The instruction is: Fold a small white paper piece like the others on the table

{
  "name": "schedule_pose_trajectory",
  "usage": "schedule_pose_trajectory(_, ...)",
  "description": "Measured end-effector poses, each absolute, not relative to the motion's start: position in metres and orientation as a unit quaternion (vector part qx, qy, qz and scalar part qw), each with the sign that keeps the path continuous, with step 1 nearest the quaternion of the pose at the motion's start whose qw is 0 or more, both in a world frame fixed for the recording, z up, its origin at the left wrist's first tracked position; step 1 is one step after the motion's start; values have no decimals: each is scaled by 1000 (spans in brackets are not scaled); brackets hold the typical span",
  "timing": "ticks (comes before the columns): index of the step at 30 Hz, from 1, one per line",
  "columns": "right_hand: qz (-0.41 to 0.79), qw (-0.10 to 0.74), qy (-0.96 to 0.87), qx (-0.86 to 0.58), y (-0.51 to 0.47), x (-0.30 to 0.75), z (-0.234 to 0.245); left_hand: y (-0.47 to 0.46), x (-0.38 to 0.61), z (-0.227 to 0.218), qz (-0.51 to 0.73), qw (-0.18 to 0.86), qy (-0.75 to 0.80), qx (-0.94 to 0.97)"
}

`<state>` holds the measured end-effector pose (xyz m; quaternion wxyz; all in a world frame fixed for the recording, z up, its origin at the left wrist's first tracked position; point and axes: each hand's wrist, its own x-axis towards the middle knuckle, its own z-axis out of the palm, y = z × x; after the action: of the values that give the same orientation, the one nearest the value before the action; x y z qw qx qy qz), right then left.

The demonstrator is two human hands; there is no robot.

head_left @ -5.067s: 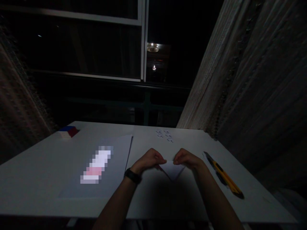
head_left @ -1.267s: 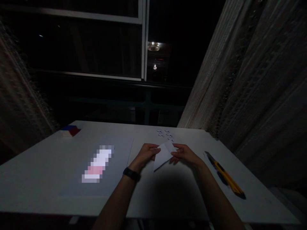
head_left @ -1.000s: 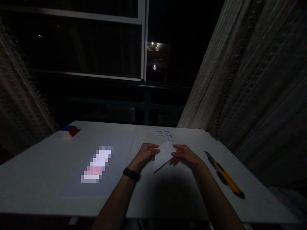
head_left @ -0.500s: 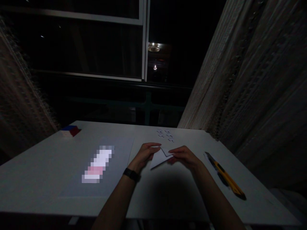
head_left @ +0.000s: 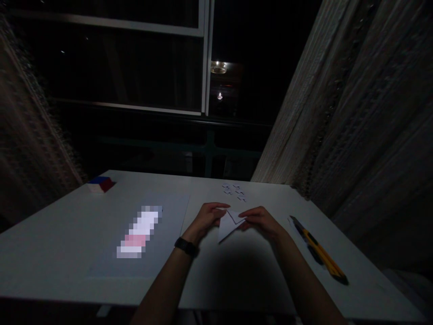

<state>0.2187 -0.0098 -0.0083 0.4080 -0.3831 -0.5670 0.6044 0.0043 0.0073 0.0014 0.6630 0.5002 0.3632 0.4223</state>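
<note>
A small folded white paper [head_left: 229, 224] lies between my two hands on the white table [head_left: 67, 234], its top corner turned down into a flap. My left hand [head_left: 207, 217], with a dark watch on the wrist, pinches the paper's left edge. My right hand [head_left: 262, 221] presses its fingers on the paper's right side at the folded flap. The scene is dim.
A yellow and black utility knife [head_left: 320, 255] lies to the right of my right arm. Several tiny paper pieces [head_left: 234, 191] sit beyond my hands. A large sheet [head_left: 142, 234] lies to the left. A red, white and blue block [head_left: 99, 184] rests at the far left corner. Curtains hang at both sides.
The paper was turned from pointing toward me to slanting left, and its upper corner has been folded down. Both hands stayed around it, the right pressing the fold.
</note>
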Motion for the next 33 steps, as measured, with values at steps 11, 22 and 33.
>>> schedule_pose_trajectory(11, 583, 308, -636, -401, -14, 210, -5, 13, 7, -7, 474, 583, 386, 535)
schedule_pose_trajectory(22, 601, 366, -577, -414, -12, 199, -11, 12, 9, -6, 455, 527, 383, 607)
schedule_pose_trajectory(33, 622, 460, -475, -421, -11, 194, -8, 17, -2, 2, 594, 586, 378, 402)
